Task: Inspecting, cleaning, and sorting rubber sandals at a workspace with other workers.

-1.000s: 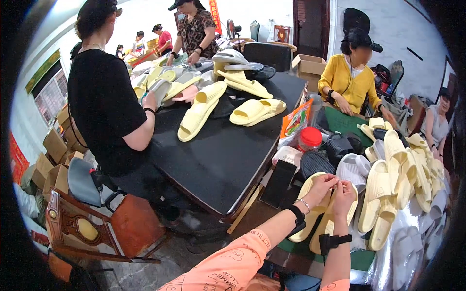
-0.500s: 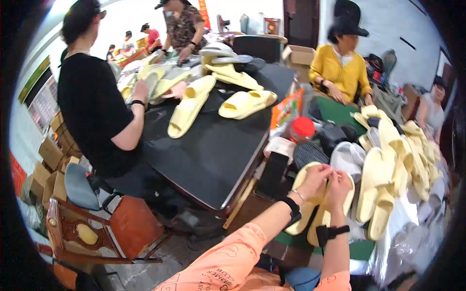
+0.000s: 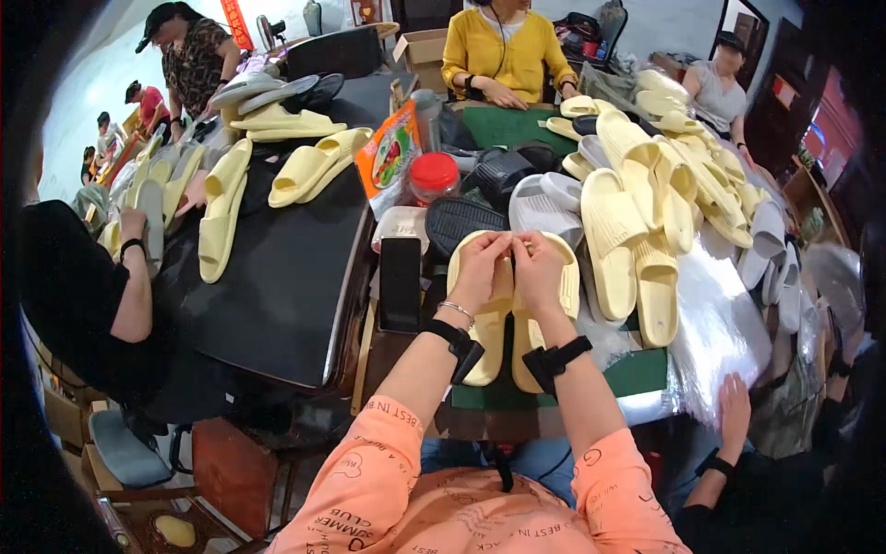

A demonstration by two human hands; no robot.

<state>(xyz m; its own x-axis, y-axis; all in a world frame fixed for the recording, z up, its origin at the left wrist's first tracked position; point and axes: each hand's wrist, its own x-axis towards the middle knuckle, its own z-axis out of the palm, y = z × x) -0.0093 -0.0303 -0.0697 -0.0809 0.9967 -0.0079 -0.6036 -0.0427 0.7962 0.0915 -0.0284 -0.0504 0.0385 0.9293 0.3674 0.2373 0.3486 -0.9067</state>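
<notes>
A pair of pale yellow slippers lies side by side in front of me, soles down, on a green mat. Over their far ends my left hand and my right hand meet, thumbs and fingers pinched together at the tips. Whatever is between the fingertips is too small or hidden to name. Just beyond the hands are a dark ridged slipper and a whitish-grey slipper. To the right, more yellow slippers are heaped up.
Left of the pair lies a black phone, near a red-lidded jar and an orange packet. Clear plastic bags spread to the right, where another person's hand rests. A black table bears more slippers; co-workers stand around.
My view has swung to the right, so the slippers and my hands now appear nearer the middle. My hands stay pinched together over the pair. A co-worker's hand now shows at the lower right.
</notes>
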